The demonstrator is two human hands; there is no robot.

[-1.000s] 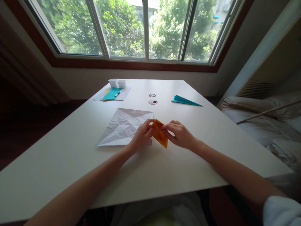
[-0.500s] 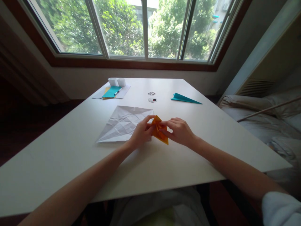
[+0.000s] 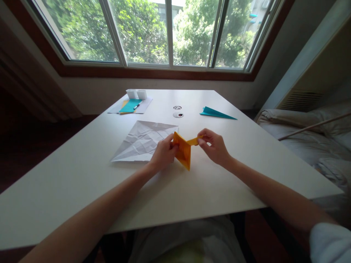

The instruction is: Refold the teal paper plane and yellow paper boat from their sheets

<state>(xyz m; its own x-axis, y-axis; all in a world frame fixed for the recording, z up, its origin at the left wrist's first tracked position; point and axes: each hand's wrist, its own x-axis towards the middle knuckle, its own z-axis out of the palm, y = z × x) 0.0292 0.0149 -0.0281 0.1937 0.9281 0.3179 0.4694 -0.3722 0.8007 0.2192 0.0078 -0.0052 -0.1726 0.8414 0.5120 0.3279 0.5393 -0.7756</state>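
Observation:
A folded orange paper (image 3: 183,151) is held up over the table in front of me. My left hand (image 3: 163,151) is closed on its left edge, thumb on the near face. A narrow orange strip or flap sticks out from it to the right, and my right hand (image 3: 214,143) pinches the end of that. Whether the strip is joined to the folded paper I cannot tell. Under and behind my left hand lies a creased white paper sheet (image 3: 141,140), flat on the table.
On the white table (image 3: 82,190), a folded teal paper (image 3: 216,113) lies at the back right. Two round stickers or discs (image 3: 178,114) are near the middle. At the back left are teal paper (image 3: 131,105), a pen (image 3: 138,105) and two white containers (image 3: 131,94).
My right hand has moved to the right, off the face of the folded orange paper, drawing out a narrow orange strip. The folded paper has turned slightly in my left hand.

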